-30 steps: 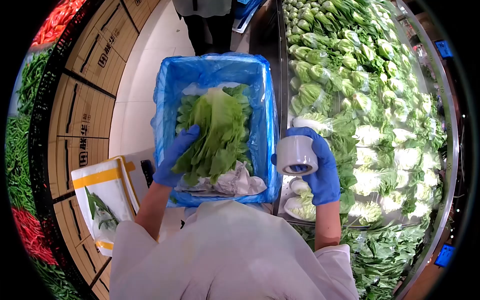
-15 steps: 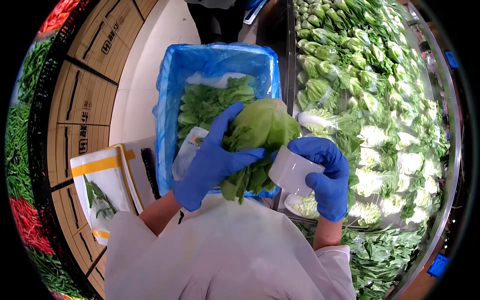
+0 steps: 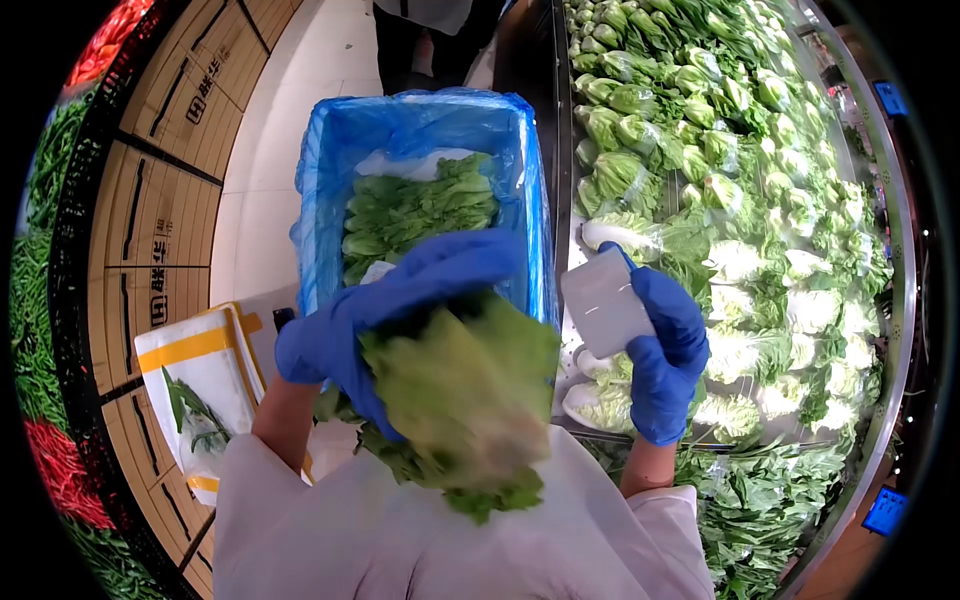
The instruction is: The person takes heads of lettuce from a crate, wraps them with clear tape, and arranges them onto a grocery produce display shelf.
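Note:
In the head view, my left hand [image 3: 350, 325], in a blue glove, grips a head of lettuce [image 3: 460, 385] in front of my chest. The lettuce is blurred, its pale base tilted down toward me. Gloved in blue too, my right hand [image 3: 672, 350] pinches a whitish roll of plastic film [image 3: 605, 303] between thumb and fingers, apart from the lettuce. Beyond my hands stands a crate lined with blue plastic [image 3: 312, 180]. Leafy greens [image 3: 420, 215] lie inside it, partly covered by my left hand.
On the right, a produce display [image 3: 568, 230] carries rows of wrapped lettuces and napa cabbages [image 3: 735, 265]. To the left lies a white foam panel with yellow tape [image 3: 170, 375], near stacked brown boxes [image 3: 160, 200]. A person [image 3: 425, 45] stands behind the crate.
My left hand has turned the lettuce over and brought it nearer my body, its base swinging from the top to the bottom. The roll has tilted and separated from the lettuce.

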`<state>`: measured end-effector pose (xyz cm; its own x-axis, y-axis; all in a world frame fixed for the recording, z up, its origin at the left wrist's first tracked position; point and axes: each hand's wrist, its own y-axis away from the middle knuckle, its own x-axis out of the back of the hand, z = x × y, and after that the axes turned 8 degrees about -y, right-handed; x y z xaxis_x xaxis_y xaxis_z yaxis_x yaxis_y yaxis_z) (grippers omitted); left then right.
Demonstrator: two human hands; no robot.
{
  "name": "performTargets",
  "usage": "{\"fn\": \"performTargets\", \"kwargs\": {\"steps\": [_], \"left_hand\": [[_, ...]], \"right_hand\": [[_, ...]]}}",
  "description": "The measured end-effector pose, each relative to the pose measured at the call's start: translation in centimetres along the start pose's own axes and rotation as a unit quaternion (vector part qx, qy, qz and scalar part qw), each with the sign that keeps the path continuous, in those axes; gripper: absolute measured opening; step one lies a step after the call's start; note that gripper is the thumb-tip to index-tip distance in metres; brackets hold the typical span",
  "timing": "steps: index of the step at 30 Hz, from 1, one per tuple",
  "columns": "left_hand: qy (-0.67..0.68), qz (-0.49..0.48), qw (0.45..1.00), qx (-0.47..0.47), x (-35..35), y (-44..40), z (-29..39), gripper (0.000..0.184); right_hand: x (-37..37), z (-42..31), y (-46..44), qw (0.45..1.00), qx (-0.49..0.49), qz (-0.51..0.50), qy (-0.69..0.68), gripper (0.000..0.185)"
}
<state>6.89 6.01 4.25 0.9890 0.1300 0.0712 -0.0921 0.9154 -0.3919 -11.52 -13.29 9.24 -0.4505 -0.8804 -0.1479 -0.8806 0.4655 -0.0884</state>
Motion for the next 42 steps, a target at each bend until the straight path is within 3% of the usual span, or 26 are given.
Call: {"fn": "performTargets", "kwargs": {"steps": [3,7,11,13,14,16,22,26,28,35,37,42], "left_hand": [[-0.130,-0.046,0.987,-0.078,-0.1,-1.9,0.7,0.092],[-0.109,-0.075,0.991,-0.016,-0.5,-2.5,1.4,0.092],[-0.148,-0.063,0.986,-0.045,-1.0,-2.7,1.1,0.092],[-0.180,-0.077,0.979,-0.059,-1.1,-2.7,1.3,0.091],[-0.180,-0.078,0.979,-0.058,-1.2,-2.7,1.4,0.091],[-0.184,-0.072,0.980,-0.008,-1.6,-2.7,1.6,0.091],[-0.218,-0.041,0.975,0.025,-2.4,-2.8,1.6,0.096],[-0.205,-0.024,0.978,0.040,-2.3,-2.7,1.3,0.094],[-0.130,0.002,0.991,-0.004,-1.8,-2.3,0.4,0.094],[-0.008,0.032,0.999,0.004,-1.4,-1.6,0.3,0.092],[-0.120,-0.040,0.992,-0.001,-1.3,-2.3,1.1,0.089],[-0.236,-0.040,0.971,-0.015,-2.1,-2.5,0.9,0.084]], "right_hand": [[0.4,0.4,-0.3,0.995,0.050,-0.071,0.056,0.043],[-0.1,0.7,-0.2,0.992,0.079,-0.079,0.059,0.041],[-0.2,1.2,0.1,0.993,0.107,-0.042,0.023,0.039],[-0.1,1.2,-0.1,0.990,0.121,-0.078,0.009,0.043],[-0.3,1.1,-0.1,0.990,0.120,-0.077,0.008,0.043],[-1.0,0.7,0.2,0.997,0.022,-0.020,-0.072,0.051],[-0.5,1.8,-0.3,0.998,0.044,-0.030,-0.032,0.054],[-0.7,1.9,-0.6,0.998,0.045,-0.036,-0.036,0.053],[-0.8,1.6,-0.7,0.996,-0.006,-0.002,-0.092,0.052],[-0.6,1.4,-1.0,0.996,0.029,-0.029,-0.074,0.051],[-0.8,1.4,-1.0,0.996,0.032,-0.045,-0.073,0.052],[-0.6,1.6,-1.3,0.995,0.039,-0.049,-0.073,0.052]]}}
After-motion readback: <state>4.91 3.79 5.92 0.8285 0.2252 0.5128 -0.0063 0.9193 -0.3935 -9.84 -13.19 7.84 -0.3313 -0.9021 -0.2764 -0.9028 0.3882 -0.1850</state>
